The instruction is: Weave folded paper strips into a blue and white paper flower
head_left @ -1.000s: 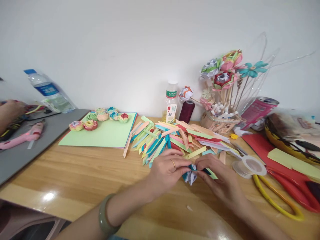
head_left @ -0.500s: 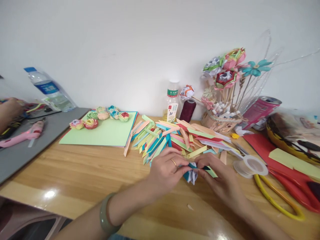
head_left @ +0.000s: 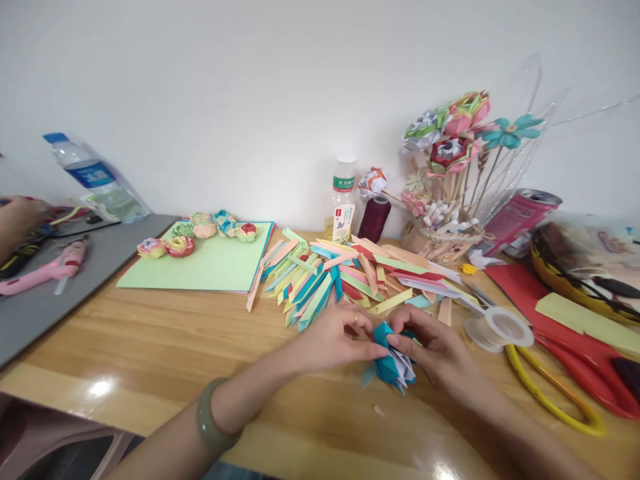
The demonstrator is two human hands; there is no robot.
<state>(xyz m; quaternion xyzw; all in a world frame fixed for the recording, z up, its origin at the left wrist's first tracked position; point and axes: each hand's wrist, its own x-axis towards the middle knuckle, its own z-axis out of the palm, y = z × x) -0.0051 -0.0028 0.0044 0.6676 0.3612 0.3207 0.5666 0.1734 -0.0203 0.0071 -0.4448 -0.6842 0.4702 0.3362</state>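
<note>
Between my two hands is a folded paper flower (head_left: 395,365), blue outside and white inside, held just above the wooden table (head_left: 190,353). My left hand (head_left: 345,339) pinches its left side with thumb and forefinger; a ring and a bracelet show on that arm. The fingertips of my right hand (head_left: 433,340) close on its upper right side, hiding part of the paper. Right behind my hands lies a loose heap of folded paper strips (head_left: 320,273) in many colours. To the right of my right hand stands a spool of clear line (head_left: 495,330).
Large scissors (head_left: 555,403) with yellow and red handles lie at right. Several paper flowers (head_left: 180,247) rest on green paper (head_left: 200,275). A bottle (head_left: 343,200), a thread cone (head_left: 374,219) and a basket of flowers (head_left: 440,243) stand by the wall. Another person's hand (head_left: 20,217) is at far left, near a pink glue gun (head_left: 50,270).
The blue and white paper flower has been turned and lowered slightly, so more of its blue side shows. Both hands have shifted their fingers on it.
</note>
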